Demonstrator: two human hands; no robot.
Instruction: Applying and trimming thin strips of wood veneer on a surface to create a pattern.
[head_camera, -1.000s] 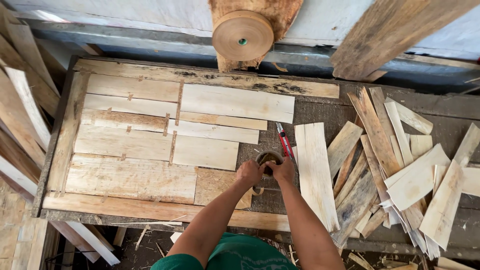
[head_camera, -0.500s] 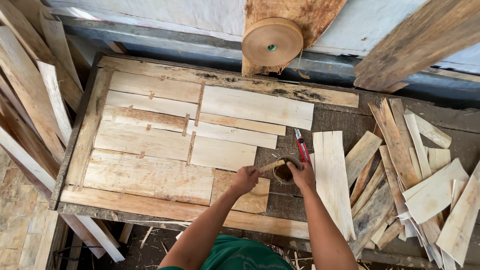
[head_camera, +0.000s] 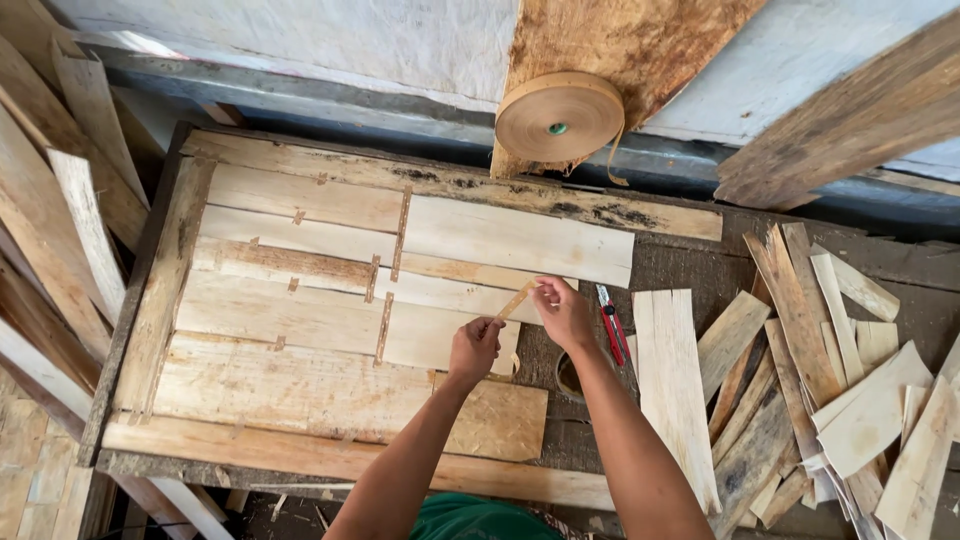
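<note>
1. The left hand (head_camera: 474, 348), just below the middle of the frame, has its grip pinched narrow on the lower end of a short strip of brown paper tape (head_camera: 516, 301).
2. The right hand (head_camera: 562, 312), just to the right of centre, pinches the upper end of the same strip between thumb and fingertips, so the tape runs taut and slanted between the two hands, above the veneer.
3. Under the hands lies a patchwork of thin pale veneer sheets (head_camera: 350, 300), rectangular and rough-grained, laid edge to edge over the left and centre of the frame; short tape pieces already cross several of the seams.
4. The sheets rest on a dark, weathered wooden desk (head_camera: 680, 265) framed by coarse planks.
5. A large roll of the same tan tape (head_camera: 558, 117), a flat disc with a green core, hangs at the upper centre against a stained brown board, a loose tail curling off its right side.
6. A red-handled cutter (head_camera: 610, 325) lies on the desk just right of the right hand.
7. A small round dark container (head_camera: 568, 378) sits half hidden beneath the right forearm.
8. A long narrow veneer strip (head_camera: 672, 390) lies upright right of the cutter.
9. A loose heap of splintery veneer offcuts (head_camera: 840, 390) fills the right side of the frame, overlapping at angles.
</note>
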